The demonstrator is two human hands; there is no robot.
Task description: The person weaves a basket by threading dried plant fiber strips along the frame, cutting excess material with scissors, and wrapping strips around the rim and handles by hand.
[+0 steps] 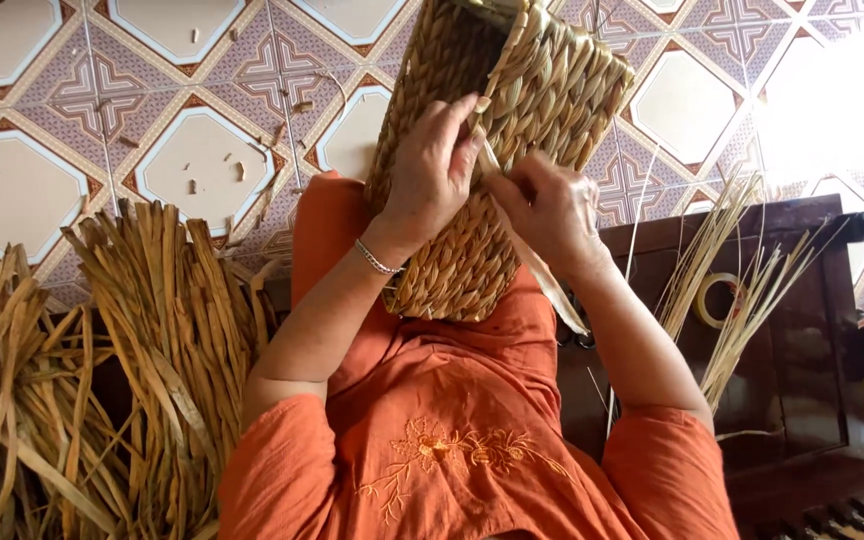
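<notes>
A woven straw basket [542, 90] rests on my lap, tilted away from me over my orange dress. My left hand [430, 170], with a thin silver bracelet at the wrist, presses against the basket's woven side. My right hand [549, 205] pinches a flat pale straw strand [544, 275] close to the weave; the strand hangs down past my wrist. The two hands nearly touch at the fingertips.
Bundles of dried straw strips [167, 330] lie to my left. A dark wooden bench [802, 330] on my right carries thin reeds [742, 290] and a roll of tape [717, 300]. Patterned floor tiles [102, 90] with small straw scraps lie ahead.
</notes>
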